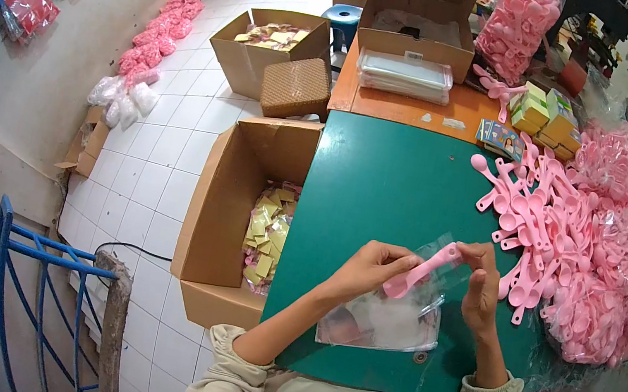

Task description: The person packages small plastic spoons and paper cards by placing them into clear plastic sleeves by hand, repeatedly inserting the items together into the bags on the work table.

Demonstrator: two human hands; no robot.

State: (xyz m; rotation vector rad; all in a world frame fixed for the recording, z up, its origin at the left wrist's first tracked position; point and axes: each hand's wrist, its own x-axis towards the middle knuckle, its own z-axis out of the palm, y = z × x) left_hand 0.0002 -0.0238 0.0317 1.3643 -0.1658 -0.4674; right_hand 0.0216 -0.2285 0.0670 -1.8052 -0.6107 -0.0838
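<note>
A pink plastic spoon [424,272] is tilted between my hands above the green table. My left hand [378,269] is closed in a pinch by the spoon's bowl, gripping a clear plastic bag [445,285] whose film shows around the spoon. How far the spoon lies inside the bag I cannot tell. Thumb and index finger of my right hand [482,286] close on the handle end, which has a small hole. Beneath my hands, a stack of clear plastic bags [383,326] lies flat near the table's front edge.
Loose pink spoons [534,210] spread across the right of the green table [383,183], beside bulging bags of spoons [611,274]. Left of it stands an open carton [228,181] holding yellow-and-pink packets [267,234]. Small boxes [547,115] and cards [500,138] sit at the back.
</note>
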